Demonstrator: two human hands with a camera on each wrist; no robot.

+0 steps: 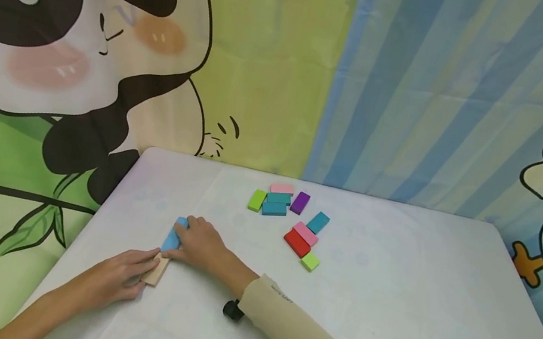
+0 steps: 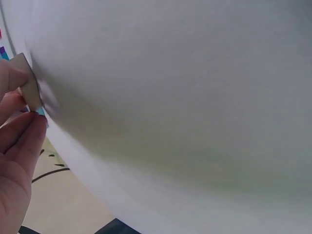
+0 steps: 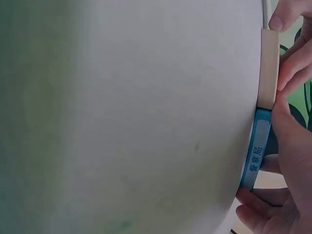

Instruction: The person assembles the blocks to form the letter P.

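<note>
A plain wooden block (image 1: 155, 274) and a light blue block (image 1: 172, 239) lie end to end in a line on the white table, left of its middle. My left hand (image 1: 125, 272) pinches the wooden block between thumb and fingers. The far end of the blue block is gripped by the fingers of my right hand (image 1: 205, 247), whose thumb sits near the joint. In the right wrist view the blue block (image 3: 255, 148) shows a pale label with characters, and its end meets the wooden block (image 3: 268, 70). The left wrist view catches the wooden block (image 2: 29, 87) only at its edge.
Towards the back lie a lime block (image 1: 257, 200), a purple block (image 1: 300, 202), a pink block (image 1: 282, 188) and teal blocks (image 1: 273, 209). Nearer are a red block (image 1: 297, 242) and a small lime block (image 1: 310, 262). A cartoon curtain (image 1: 269, 60) hangs behind the table.
</note>
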